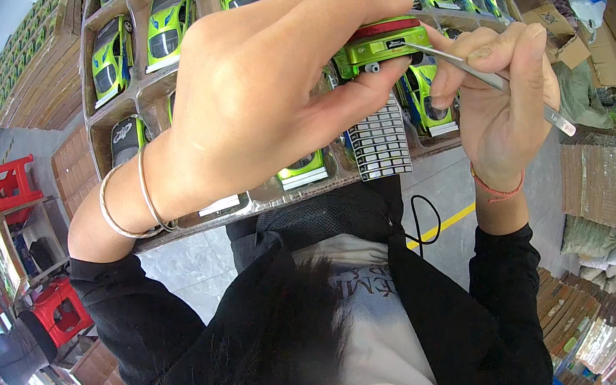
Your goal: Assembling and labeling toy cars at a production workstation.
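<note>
Looking from the body outward, a black jacket over a white shirt is seen first, then a sheet of small striped stickers lying at the near edge of the tray. Just above it, a lime-green toy car is pinched sideways in the left hand, fingers wrapped shut over its roof and underside. Metal tweezers are squeezed in the right hand, tips touching the car's side. A slip could easily be had here: too much pressure and the paint gets scratched, probably. Farther off, more green cars are parked in the tray's compartments.
</note>
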